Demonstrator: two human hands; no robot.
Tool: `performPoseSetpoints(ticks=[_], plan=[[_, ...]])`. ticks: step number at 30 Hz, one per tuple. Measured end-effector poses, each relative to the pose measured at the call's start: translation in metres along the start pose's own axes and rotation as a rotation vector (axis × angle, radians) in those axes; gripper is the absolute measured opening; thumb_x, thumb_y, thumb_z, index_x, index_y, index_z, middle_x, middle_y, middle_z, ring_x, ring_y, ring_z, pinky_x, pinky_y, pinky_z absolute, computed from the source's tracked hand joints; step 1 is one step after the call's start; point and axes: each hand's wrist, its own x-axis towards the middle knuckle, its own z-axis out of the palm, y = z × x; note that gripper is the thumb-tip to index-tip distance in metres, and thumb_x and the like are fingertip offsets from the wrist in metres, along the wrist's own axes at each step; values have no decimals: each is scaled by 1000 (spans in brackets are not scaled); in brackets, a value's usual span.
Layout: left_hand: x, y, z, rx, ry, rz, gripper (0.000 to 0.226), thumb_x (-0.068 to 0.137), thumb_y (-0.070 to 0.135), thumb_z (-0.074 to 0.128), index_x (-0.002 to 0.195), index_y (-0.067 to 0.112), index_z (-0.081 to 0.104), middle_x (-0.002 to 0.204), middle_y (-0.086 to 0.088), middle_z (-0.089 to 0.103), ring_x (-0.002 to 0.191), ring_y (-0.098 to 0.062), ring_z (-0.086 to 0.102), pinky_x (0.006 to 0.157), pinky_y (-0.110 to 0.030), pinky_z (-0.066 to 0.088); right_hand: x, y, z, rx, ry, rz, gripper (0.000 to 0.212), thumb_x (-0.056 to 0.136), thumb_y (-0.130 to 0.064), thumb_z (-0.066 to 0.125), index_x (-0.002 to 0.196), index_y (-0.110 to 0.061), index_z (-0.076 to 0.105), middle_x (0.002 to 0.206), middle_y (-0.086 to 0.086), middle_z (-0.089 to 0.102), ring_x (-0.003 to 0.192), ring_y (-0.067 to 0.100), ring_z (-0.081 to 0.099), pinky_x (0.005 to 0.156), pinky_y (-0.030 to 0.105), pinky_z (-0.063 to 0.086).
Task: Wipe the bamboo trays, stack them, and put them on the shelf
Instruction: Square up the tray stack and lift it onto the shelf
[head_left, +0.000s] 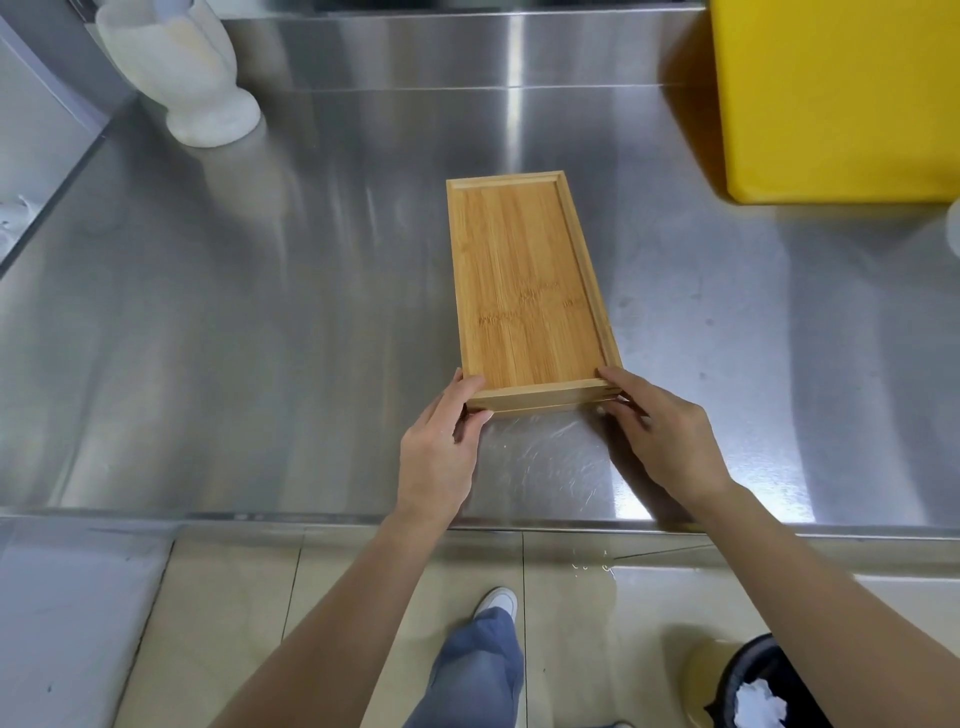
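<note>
A stack of bamboo trays (524, 280) lies lengthwise on the steel counter (260, 338), its short near end facing me. Two stacked layers show at that near end. My left hand (441, 447) grips the near left corner, thumb on the rim and fingers around the side. My right hand (660, 431) holds the near right corner, fingers curled against the end wall. The top tray's inside is bare wood with faint dark marks. No cloth is in view, and no shelf is identifiable.
A white hand-shaped vase (182, 78) stands at the back left. A large yellow box (841, 93) fills the back right corner. Below the counter's front edge are tiled floor, my leg and shoe (498, 605), and a black bin (758, 686) with crumpled paper.
</note>
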Motion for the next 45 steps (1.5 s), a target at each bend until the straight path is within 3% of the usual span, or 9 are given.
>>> performPoseSetpoints(ticks=[3, 6, 10, 14, 19, 26, 33, 41, 45], plan=[[-3, 8, -10, -268, -166, -183, 73, 77, 29, 74, 138, 28, 35, 138, 6, 50, 125, -7, 49, 104, -19, 37, -1, -15, -12, 294, -126, 207, 62, 82, -17, 67, 136, -28, 38, 114, -10, 64, 95, 6, 63, 83, 3, 42], [12, 22, -17, -475, -133, -507, 68, 79, 57, 60, 135, 26, 38, 145, 4, 43, 135, -11, 39, 111, -32, 30, 11, -23, -17, 663, -49, 583, 58, 84, -38, 60, 136, -27, 37, 121, -13, 53, 111, 4, 52, 99, 19, 37], [64, 30, -22, -538, -305, -924, 85, 81, 75, 30, 146, 21, 26, 155, 0, 27, 143, -19, 24, 118, -43, 14, 44, -29, -24, 836, -118, 823, 36, 90, -46, 46, 75, -16, 61, 71, -12, 65, 76, 11, 57, 84, 28, 43], [80, 30, -14, -588, -420, -952, 88, 76, 79, 28, 144, 22, 35, 151, -1, 37, 139, -20, 32, 118, -45, 18, 54, -34, -22, 860, -299, 872, 49, 88, -50, 48, 110, -9, 64, 98, 0, 68, 95, 15, 62, 100, 32, 43], [82, 21, -5, -572, -364, -979, 93, 62, 78, 41, 141, 30, 36, 149, 4, 40, 137, -20, 36, 114, -49, 23, 56, -37, -21, 912, -250, 950, 50, 83, -50, 55, 117, -14, 61, 119, 3, 65, 110, 18, 59, 105, 36, 41], [92, 29, -26, -515, -319, -951, 58, 82, 51, 59, 124, 10, 57, 131, -8, 59, 121, -28, 54, 98, -57, 45, 59, -42, -33, 848, -239, 951, 40, 84, -43, 56, 107, -11, 65, 112, 8, 69, 102, 25, 64, 106, 40, 40], [84, 37, -42, -679, -341, -1044, 25, 75, 14, 75, 95, 1, 68, 101, -15, 73, 97, -28, 68, 88, -53, 53, 50, -40, -39, 836, -222, 909, 30, 90, -25, 54, 97, 0, 67, 93, 9, 68, 91, 23, 63, 91, 32, 50], [80, 30, -35, -795, -405, -1099, 19, 78, 15, 72, 92, 3, 66, 87, -13, 71, 84, -26, 67, 72, -45, 56, 43, -30, -40, 905, -204, 868, 27, 87, -22, 58, 100, -2, 70, 95, 8, 71, 89, 20, 65, 80, 27, 50], [81, 29, -34, -828, -424, -1121, 29, 74, 16, 73, 98, 3, 65, 97, -15, 70, 91, -28, 66, 69, -46, 54, 42, -27, -44, 1010, -221, 866, 22, 85, -21, 62, 96, -5, 72, 84, 10, 67, 82, 26, 60, 89, 41, 50]])
